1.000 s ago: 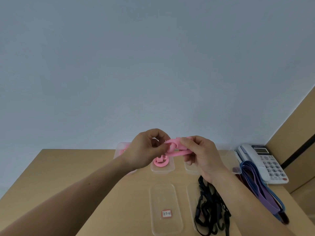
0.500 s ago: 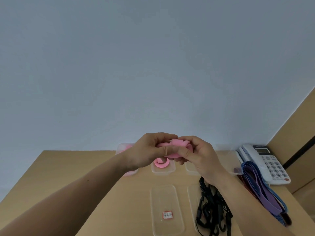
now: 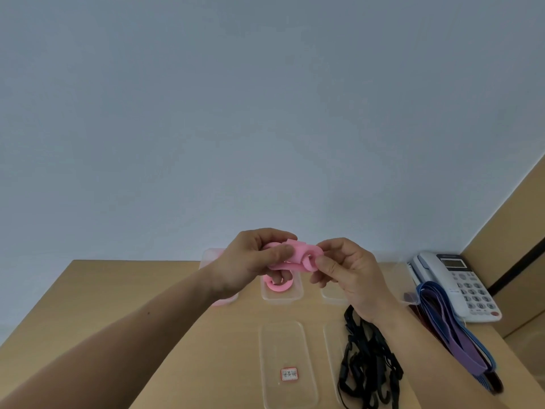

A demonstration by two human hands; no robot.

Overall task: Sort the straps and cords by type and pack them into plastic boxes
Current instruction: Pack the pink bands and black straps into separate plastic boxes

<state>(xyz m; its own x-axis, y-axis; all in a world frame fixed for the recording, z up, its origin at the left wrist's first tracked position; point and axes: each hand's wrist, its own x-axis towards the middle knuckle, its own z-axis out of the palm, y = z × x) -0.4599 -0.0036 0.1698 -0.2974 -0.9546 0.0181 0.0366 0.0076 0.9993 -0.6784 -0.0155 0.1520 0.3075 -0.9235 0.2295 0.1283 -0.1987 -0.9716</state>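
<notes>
Bkgd: plain blue-grey wall (image 3: 265,113) above a wooden desk (image 3: 118,305).

1. Grip. Left hand (image 3: 247,264) has thumb and fingers curled round the pink strap (image 3: 298,255). Right hand (image 3: 351,270) pinches the strap's right-hand end between thumb and forefinger. Both hands are grasping the strap, which is held in the air above the desk, over the far row of boxes.

2. Change vs. 1 s ago. The strap then spans both hands as a wider, open loop. At 0.5 s ago the hands are pressed together round it. Now the hands sit slightly apart and the strap is a compact folded bundle.

3. Meaning, as a judgement. Coiling is approx. complete; next step is prob. to drop it in with like items.

4. Surroundings. Just below the hands, a clear box (image 3: 281,296) holds a pink coil (image 3: 278,286), the likely dest. Nearer the person lies a clear lid (image 3: 287,343) with a label. To its right, a heap of black cords (image 3: 365,364). Further right, blue and purple bands (image 3: 451,329) lie beside a desk phone (image 3: 460,278); both groups are not yet packed.
</notes>
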